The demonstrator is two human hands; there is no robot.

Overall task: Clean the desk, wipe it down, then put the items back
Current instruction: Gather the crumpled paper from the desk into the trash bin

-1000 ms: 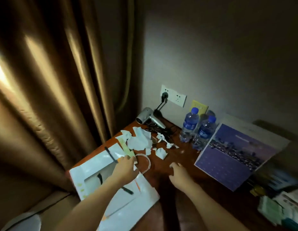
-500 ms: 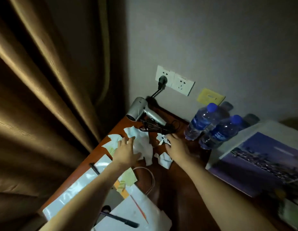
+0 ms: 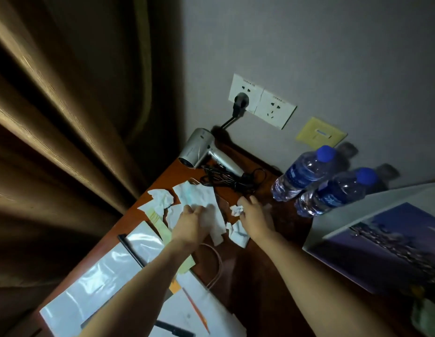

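Both hands reach to the far part of the reddish-brown wooden counter [image 3: 257,283], where the torn, crumpled white paper scraps [image 3: 199,198] lie scattered; judging by the task, these are the litter to be gathered first, before any wiping. The left hand [image 3: 188,223] lies on the largest sheet, fingers curled down into it as if bunching it together. The right hand [image 3: 254,218] sits just beside it, fingertips pinching a small white scrap [image 3: 236,210]; another scrap rests just below that hand.

Beyond the hands, a silver hair dryer [image 3: 199,150] lies on its side with its black cord [image 3: 232,180] tangled near the scraps and plugged into the white wall socket [image 3: 261,102], likely left there as a thing to be put back later. To the right of the right hand stand two clear plastic water bottles with blue caps [image 3: 325,181], touching each other. Near the left forearm lie glossy white papers [image 3: 97,276] and a black pen [image 3: 131,249].

Both forearms stretch forward, roughly parallel, wrists low over the counter.
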